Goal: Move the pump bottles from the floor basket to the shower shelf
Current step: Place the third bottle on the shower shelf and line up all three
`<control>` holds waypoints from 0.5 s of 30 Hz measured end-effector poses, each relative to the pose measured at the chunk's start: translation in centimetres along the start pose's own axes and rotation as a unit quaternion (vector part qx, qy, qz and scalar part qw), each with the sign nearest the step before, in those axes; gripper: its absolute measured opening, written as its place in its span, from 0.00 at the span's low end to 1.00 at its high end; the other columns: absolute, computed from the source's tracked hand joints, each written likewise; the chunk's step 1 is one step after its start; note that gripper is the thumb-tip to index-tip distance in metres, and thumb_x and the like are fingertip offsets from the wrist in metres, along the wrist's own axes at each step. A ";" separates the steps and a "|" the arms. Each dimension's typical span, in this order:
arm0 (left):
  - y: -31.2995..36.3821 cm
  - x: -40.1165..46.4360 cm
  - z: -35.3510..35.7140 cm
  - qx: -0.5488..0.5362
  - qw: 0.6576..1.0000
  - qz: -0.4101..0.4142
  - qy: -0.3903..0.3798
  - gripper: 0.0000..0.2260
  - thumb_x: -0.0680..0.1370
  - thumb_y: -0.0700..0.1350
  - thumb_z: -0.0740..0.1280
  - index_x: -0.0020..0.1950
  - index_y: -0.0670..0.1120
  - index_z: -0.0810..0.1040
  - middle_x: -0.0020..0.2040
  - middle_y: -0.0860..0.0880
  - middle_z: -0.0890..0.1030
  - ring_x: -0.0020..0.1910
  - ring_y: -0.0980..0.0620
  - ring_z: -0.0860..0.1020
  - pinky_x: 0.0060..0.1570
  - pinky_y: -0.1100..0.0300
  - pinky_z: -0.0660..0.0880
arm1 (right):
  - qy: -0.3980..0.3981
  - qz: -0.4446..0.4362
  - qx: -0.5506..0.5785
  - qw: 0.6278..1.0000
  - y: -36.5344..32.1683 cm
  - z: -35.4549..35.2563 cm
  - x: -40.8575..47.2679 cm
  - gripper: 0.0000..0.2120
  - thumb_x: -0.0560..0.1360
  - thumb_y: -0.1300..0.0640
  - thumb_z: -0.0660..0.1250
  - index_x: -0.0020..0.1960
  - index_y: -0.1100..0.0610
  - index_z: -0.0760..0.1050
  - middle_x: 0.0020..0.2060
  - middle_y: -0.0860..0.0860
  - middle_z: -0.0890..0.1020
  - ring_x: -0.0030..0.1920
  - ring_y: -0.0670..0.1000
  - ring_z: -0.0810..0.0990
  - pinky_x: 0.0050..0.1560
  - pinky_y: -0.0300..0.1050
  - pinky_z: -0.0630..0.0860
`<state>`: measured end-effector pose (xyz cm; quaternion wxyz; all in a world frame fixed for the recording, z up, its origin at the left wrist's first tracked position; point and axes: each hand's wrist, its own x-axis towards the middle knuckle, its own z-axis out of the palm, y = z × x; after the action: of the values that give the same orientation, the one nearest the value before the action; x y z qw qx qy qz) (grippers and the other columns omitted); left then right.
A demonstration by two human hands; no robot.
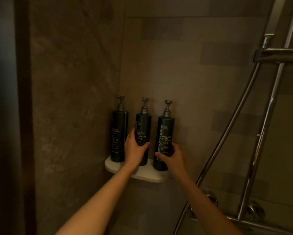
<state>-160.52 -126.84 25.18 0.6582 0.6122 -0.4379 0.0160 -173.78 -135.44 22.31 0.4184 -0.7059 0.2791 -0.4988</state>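
Three tall, dark green cylindrical pump bottles with grey metal-look dispenser heads stood upright in a row on the small white rounded corner shelf (143, 175) fixed where the two stone-tiled shower walls met. The left bottle (119, 133), labelled as shampoo, stood by the shelf's left edge, close against the side wall, with no hand on it. The middle bottle (143, 131), marked body cleanser, was gripped low on its body by the left hand (134, 150), thumb on the front of the label and fingers curled around the body. The right bottle (165, 134), also body cleanser, stood near the shelf's right front edge; the right hand (172, 157) enclosed its lower part, thumb across the front and fingers curled behind. Whether either base rested fully on the shelf could not be told, since the hands and wrists hid them. The floor basket was out of view.

Handling, as judged: the bottles appeared rigid, smooth plastic, probably fairly heavy if full, and slippery should the surface be wet. Tall and narrow, they would tip easily on so small a shelf, the right one nearest the edge most of all. The sound hold was a full wrap around the lower or middle body, as shown; the slim pump neck seemed a poor lifting point, liable to depress or turn. A chrome shower riser and hose (261, 133) stood well apart at right.
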 end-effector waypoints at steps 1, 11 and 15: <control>0.0 0.0 0.0 -0.001 1.000 0.002 -0.001 0.36 0.68 0.42 0.75 0.73 0.47 0.64 0.68 0.46 0.72 0.68 0.49 0.70 0.67 0.52 0.66 | -0.001 0.001 0.000 1.000 0.0 0.0 0.0 0.30 0.65 0.57 0.78 0.63 0.50 0.69 0.52 0.43 0.77 0.51 0.43 0.77 0.50 0.38 0.74; 0.1 0.2 -0.1 0.003 1.000 0.001 -0.009 0.36 0.69 0.43 0.75 0.74 0.47 0.63 0.69 0.45 0.72 0.68 0.48 0.70 0.67 0.51 0.67 | -0.001 0.009 -0.004 1.000 0.1 0.1 0.5 0.33 0.66 0.57 0.77 0.67 0.53 0.68 0.59 0.49 0.78 0.57 0.47 0.76 0.58 0.48 0.75; 0.1 0.1 -0.1 0.001 1.000 0.002 -0.014 0.36 0.69 0.42 0.75 0.74 0.47 0.62 0.69 0.46 0.71 0.68 0.48 0.70 0.67 0.52 0.66 | -0.001 0.004 -0.005 1.000 -0.1 0.1 0.3 0.31 0.66 0.57 0.77 0.65 0.52 0.68 0.56 0.46 0.77 0.55 0.46 0.76 0.53 0.42 0.75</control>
<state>-160.43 -126.79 25.33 0.6516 0.6120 -0.4482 0.0089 -173.61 -135.66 22.52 0.4176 -0.7069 0.2840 -0.4952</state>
